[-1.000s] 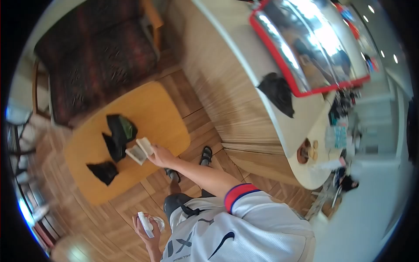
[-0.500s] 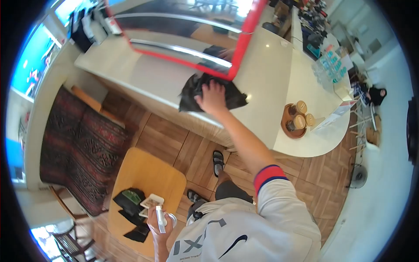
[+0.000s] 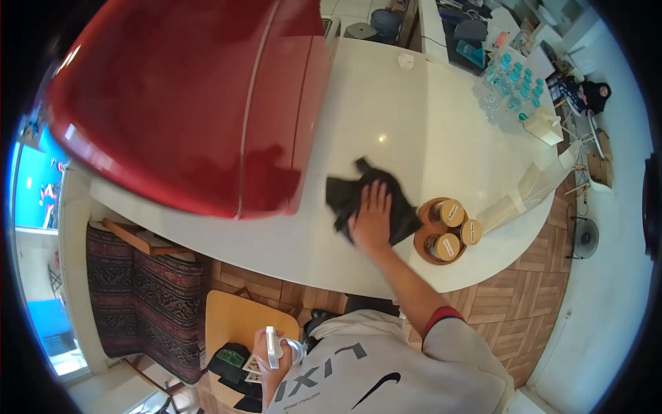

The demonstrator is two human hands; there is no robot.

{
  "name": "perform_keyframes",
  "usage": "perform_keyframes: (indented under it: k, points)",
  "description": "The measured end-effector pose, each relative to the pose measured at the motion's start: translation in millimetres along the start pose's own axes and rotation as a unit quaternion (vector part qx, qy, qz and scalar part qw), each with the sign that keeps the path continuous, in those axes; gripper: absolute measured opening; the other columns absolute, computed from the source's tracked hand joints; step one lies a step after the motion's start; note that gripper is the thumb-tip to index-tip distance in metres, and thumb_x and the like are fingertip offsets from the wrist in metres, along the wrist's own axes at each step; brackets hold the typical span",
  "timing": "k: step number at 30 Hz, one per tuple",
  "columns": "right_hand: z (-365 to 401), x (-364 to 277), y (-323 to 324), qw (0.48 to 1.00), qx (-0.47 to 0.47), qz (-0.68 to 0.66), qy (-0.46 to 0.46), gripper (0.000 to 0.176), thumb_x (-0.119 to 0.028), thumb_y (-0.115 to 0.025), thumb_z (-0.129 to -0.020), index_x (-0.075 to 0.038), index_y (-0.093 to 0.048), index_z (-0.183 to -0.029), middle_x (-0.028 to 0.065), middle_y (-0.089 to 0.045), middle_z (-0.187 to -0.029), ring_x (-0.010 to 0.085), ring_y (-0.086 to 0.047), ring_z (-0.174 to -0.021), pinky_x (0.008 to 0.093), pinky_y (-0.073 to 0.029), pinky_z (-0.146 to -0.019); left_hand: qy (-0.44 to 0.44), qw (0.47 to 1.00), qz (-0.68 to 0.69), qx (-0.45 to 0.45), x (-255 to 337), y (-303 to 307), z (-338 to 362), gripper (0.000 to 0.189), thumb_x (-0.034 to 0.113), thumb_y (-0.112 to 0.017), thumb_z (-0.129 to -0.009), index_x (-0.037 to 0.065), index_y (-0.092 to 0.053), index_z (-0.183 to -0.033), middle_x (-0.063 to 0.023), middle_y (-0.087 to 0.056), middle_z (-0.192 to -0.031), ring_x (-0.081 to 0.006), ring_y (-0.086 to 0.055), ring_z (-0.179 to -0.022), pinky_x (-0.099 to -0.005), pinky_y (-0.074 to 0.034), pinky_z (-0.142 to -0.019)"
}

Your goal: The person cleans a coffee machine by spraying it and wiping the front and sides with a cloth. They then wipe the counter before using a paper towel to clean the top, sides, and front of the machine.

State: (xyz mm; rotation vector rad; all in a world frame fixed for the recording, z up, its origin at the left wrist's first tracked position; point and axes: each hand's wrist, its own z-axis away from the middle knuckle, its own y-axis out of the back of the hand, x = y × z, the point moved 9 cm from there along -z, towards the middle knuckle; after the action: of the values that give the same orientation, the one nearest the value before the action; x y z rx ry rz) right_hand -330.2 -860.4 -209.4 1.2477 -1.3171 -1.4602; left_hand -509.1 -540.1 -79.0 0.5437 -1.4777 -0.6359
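Note:
A crumpled black cloth [image 3: 396, 200] lies on the white countertop, beside a round wooden tray with jars. My right hand [image 3: 373, 219] rests flat on top of it, fingers stretched out and pressing it down. Low at the left, close to my body, my left hand [image 3: 265, 350] is closed around a clear spray bottle [image 3: 296, 350] with a white trigger head. Part of the bottle is hidden by the fingers.
A large glossy red machine [image 3: 179, 103] stands on the countertop [image 3: 372, 90] at the left. The wooden tray [image 3: 422, 241] carries jars with wooden lids. Several water bottles [image 3: 510, 93] stand farther right. A small wooden table [image 3: 241, 310] with black pouches is below left.
My right hand and the cloth have moved right along the counter, away from the red machine toward the jar tray. The view has shifted with my head. My left hand still holds the spray bottle.

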Motion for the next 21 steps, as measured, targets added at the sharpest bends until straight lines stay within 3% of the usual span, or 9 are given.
perform_keyframes:
  k: [3,7,13,15,18,21]
  points:
    - [-88,40,4,0.997,0.049,-0.007,-0.063,0.075,-0.034,-0.057,-0.091,0.009,-0.033,-0.147,0.0293,-0.027,-0.156,0.0446,-0.02,-0.147,0.0527,-0.015,-0.121,-0.001,1.0,-0.018,-0.014,1,-4,-15,0.017,0.002,-0.062,-0.072,-0.004,-0.06,-0.088,-0.0201,-0.058,-0.087,-0.0374,-0.062,-0.075,-0.0425,-0.051,-0.068]
    - [-202,49,0,0.996,0.074,-0.004,-0.05,0.073,-0.035,-0.057,-0.092,0.007,-0.035,-0.148,0.029,-0.028,-0.156,0.0437,-0.023,-0.146,0.0514,-0.016,-0.121,0.024,0.999,-0.036,-0.014,6,-4,-25,0.017,0.003,-0.063,-0.071,-0.003,-0.061,-0.086,-0.0202,-0.059,-0.085,-0.038,-0.061,-0.075,-0.0432,-0.051,-0.069]
    - [-338,38,-10,0.996,0.089,0.026,0.009,0.068,-0.042,-0.05,-0.095,-0.008,-0.036,-0.152,0.0157,-0.029,-0.16,0.0421,-0.022,-0.147,0.057,-0.014,-0.119,0.101,0.992,-0.072,-0.002,-20,3,0,0.02,0.004,-0.064,-0.068,0.0,-0.061,-0.087,-0.0186,-0.059,-0.084,-0.0369,-0.062,-0.076,-0.0418,-0.051,-0.069]
    - [-342,24,-16,0.996,0.081,0.017,0.038,0.066,-0.043,-0.048,-0.095,-0.012,-0.036,-0.153,0.0121,-0.028,-0.161,0.0419,-0.021,-0.148,0.0584,-0.013,-0.119,0.049,0.993,-0.103,0.014,-24,6,11,0.015,0.005,-0.061,-0.074,-0.003,-0.057,-0.086,-0.0161,-0.059,-0.075,-0.0315,-0.062,-0.065,-0.0365,-0.05,-0.062]
    - [-328,-16,-21,0.994,0.056,0.016,0.089,0.064,-0.046,-0.044,-0.096,-0.018,-0.037,-0.153,0.0084,-0.026,-0.162,0.0419,-0.016,-0.149,0.06,-0.011,-0.119,0.025,0.997,-0.078,0.004,-21,5,9,0.012,0.005,-0.061,-0.073,-0.002,-0.058,-0.083,-0.0159,-0.058,-0.074,-0.0313,-0.061,-0.063,-0.0356,-0.05,-0.062]
    - [-281,-49,-18,0.993,0.012,0.016,0.116,0.065,-0.048,-0.042,-0.096,-0.019,-0.036,-0.154,0.0088,-0.025,-0.163,0.0422,-0.014,-0.15,0.0616,-0.01,-0.119,0.058,0.993,-0.087,-0.05,-15,0,8,0.02,0.005,-0.063,-0.07,0.0,-0.061,-0.089,-0.0185,-0.059,-0.086,-0.037,-0.063,-0.076,-0.0412,-0.053,-0.07]
